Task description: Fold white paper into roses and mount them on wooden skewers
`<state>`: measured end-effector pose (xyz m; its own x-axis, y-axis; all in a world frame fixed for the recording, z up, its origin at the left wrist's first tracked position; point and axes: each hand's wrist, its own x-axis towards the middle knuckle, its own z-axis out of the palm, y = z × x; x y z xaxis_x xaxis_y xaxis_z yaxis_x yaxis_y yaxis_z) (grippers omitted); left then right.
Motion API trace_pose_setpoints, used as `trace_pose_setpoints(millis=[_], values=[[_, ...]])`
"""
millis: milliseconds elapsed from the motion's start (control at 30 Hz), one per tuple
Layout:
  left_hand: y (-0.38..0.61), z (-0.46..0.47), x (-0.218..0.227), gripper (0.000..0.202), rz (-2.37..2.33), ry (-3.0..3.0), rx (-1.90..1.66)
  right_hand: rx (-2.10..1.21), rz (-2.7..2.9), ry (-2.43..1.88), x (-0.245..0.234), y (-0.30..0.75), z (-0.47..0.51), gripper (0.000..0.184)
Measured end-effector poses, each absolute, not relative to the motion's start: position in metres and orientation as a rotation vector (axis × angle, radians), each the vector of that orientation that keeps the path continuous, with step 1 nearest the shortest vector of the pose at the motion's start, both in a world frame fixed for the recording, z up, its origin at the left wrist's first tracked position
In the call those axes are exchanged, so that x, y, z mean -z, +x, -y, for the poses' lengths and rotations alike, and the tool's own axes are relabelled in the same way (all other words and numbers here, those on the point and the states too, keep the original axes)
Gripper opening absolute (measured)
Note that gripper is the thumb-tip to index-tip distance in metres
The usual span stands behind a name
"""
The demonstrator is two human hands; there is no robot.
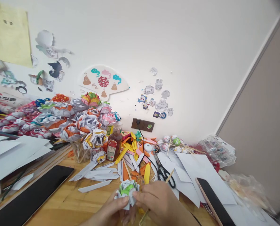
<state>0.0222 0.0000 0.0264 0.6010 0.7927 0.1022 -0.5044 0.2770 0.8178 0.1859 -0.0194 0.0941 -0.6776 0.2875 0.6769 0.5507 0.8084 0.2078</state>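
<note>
Low in the middle of the head view is a paper flower [128, 190] with a green centre and white outer petals. My left hand [113, 207] is closed around its left side, thumb on the front petals. From the right, my right hand [157, 201] pinches the flower's edge with thumb and forefinger; its other fingers are curled. A thin wooden stick [170, 176] shows above the right hand, and a thin length also shows below it; whether the hand grips it I cannot tell. Folded white paper strips [99, 174] lie just beyond the flower.
Black-handled scissors [164, 172] lie right of centre by white sheets [196, 172] and a phone [213, 201]. A dark tablet-like slab [36, 194] lies at left. Behind stand a red-labelled bottle [113, 146] and many finished paper flowers [87, 122]. A cable hangs from the socket [142, 124].
</note>
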Motion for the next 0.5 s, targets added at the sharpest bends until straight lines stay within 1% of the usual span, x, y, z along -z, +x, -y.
trace_pose_setpoints(millis=[133, 267, 367, 500], values=[[0.023, 0.001, -0.027, 0.041, -0.345, 0.925, -0.915, 0.635, 2.318, -0.599, -0.089, 0.187, 0.018, 0.019], [0.025, 0.002, -0.027, 0.047, -0.327, 0.972, -0.917, 0.693, 2.295, -0.594, -0.086, 0.187, 0.015, 0.019], [0.026, 0.001, -0.022, 0.044, -0.376, 0.946, -0.926, 0.594, 2.273, -0.591, -0.088, 0.187, 0.015, 0.021], [0.027, -0.004, -0.016, 0.046, -0.433, 0.928, -0.915, 0.463, 2.228, -0.646, -0.092, 0.187, 0.017, 0.032]])
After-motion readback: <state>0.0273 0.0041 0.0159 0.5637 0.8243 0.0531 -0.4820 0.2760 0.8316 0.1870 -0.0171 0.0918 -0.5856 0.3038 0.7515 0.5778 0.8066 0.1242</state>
